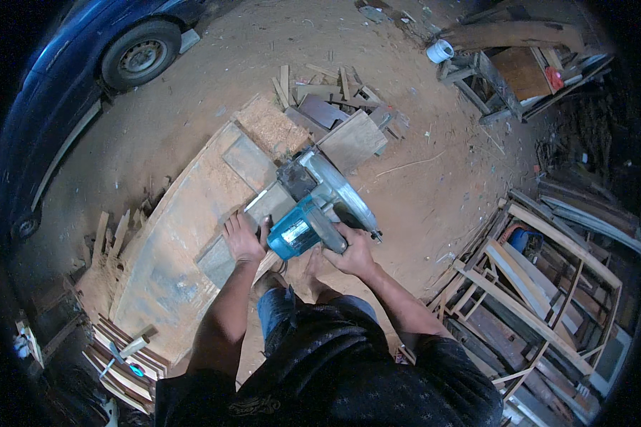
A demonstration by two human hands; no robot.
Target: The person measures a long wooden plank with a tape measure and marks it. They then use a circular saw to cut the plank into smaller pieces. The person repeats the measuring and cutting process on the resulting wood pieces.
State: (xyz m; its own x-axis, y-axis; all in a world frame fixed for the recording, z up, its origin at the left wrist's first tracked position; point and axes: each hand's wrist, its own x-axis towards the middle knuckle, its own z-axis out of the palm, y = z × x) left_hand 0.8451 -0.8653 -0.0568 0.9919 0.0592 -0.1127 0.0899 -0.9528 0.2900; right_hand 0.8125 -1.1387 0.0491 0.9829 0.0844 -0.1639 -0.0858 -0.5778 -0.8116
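Observation:
A teal circular saw [292,233] with a grey metal blade guard lies across the right edge of a large, sawdust-covered wooden worktop [171,263]. My right hand [354,250] is wrapped round the saw's dark rear handle. Just left of the motor housing, my left hand [243,237] grips a narrow wooden board [216,262], fingers over its left side and thumb toward the saw. Part of that board is hidden under the hand and saw. The blade itself cannot be made out beneath the guard. Another flat wooden piece [249,162] lies farther up the worktop.
Wood offcuts [327,107] are heaped beyond the worktop. A blue car [57,85] stands at the far left. Wooden frames and planks [541,285] fill the right side. A white bucket [440,50] sits by a wooden stand at the far right. Curved wooden strips [121,363] lie lower left.

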